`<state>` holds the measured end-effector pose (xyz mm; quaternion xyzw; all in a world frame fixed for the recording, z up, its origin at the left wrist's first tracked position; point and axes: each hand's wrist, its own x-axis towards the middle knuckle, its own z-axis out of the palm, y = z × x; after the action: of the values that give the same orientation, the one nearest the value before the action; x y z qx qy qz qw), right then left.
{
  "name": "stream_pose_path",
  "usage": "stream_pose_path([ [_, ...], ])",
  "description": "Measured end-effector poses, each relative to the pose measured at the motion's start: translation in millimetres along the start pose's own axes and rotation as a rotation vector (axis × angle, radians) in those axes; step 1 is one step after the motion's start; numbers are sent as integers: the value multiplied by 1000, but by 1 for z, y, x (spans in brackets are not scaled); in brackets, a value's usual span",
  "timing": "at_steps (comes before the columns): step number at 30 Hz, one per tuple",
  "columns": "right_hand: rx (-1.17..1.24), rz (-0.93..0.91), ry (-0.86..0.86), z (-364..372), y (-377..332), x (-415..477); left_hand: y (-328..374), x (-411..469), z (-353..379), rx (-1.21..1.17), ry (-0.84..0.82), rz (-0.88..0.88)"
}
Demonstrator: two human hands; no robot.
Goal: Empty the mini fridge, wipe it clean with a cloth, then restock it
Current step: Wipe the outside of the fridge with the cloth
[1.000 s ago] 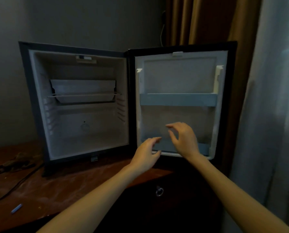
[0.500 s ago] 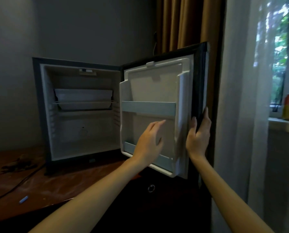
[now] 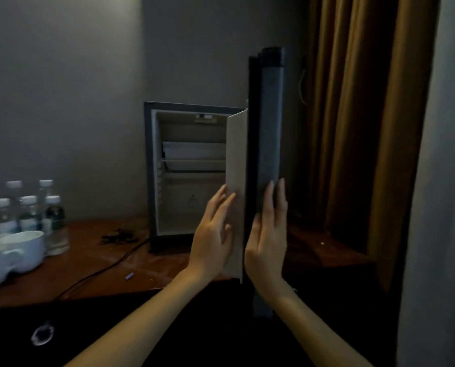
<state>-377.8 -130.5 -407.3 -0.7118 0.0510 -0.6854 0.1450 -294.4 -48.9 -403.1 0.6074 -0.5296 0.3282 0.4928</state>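
The mini fridge (image 3: pixel 186 181) stands on a wooden counter (image 3: pixel 96 263) with nothing inside but a white tray on its upper shelf. Its door (image 3: pixel 268 144) points edge-on toward me, half swung. My left hand (image 3: pixel 213 234) lies flat with straight fingers against the door's pale inner side. My right hand (image 3: pixel 270 234) presses flat on the dark outer side, fingers pointing up. Several water bottles (image 3: pixel 28 215) with white caps stand at the left of the counter.
White cups (image 3: pixel 14 252) sit at the counter's left edge in front of the bottles. A dark crumpled thing (image 3: pixel 117 235) and a black cable (image 3: pixel 102 271) lie beside the fridge, with a small blue-white piece (image 3: pixel 129 276) nearer me. Brown curtains (image 3: pixel 353 128) hang at the right.
The door has swung from wide open to edge-on toward me. My hands moved onto its two sides, and my view shifted left, bringing the bottles and cups into sight.
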Motion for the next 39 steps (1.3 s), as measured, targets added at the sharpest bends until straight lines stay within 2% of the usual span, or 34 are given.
stream_pose_path([
  [5, -128, -184, -303, 55, -15, -17, -42, -26, -49, 45, 64, -151],
  [10, -242, -331, -555, 122, -26, -19, -95, -32, -77, -34, -22, -495],
  [14, -239, -328, -717, 170, -26, -20, -138, -16, -89, -136, -67, -691],
  [17, -273, -319, -784, 202, -20, -17, -167, -7, -92, -141, -100, -766],
  [21, -370, -298, -961, 235, -11, -11, -199, 2, -90, -164, -151, -829],
  [27, -356, -260, -997, 279, 18, -13, -249, 11, -78, -195, -179, -893],
  [32, -377, -216, -1009, 310, 31, -19, -274, 6, -83, -93, -317, -890],
  [35, -263, -208, -920, 326, 33, -34, -295, -5, -97, 31, -356, -939],
  [39, -27, -351, -1016, 354, 25, -50, -332, -17, -124, 174, -255, -1053],
])
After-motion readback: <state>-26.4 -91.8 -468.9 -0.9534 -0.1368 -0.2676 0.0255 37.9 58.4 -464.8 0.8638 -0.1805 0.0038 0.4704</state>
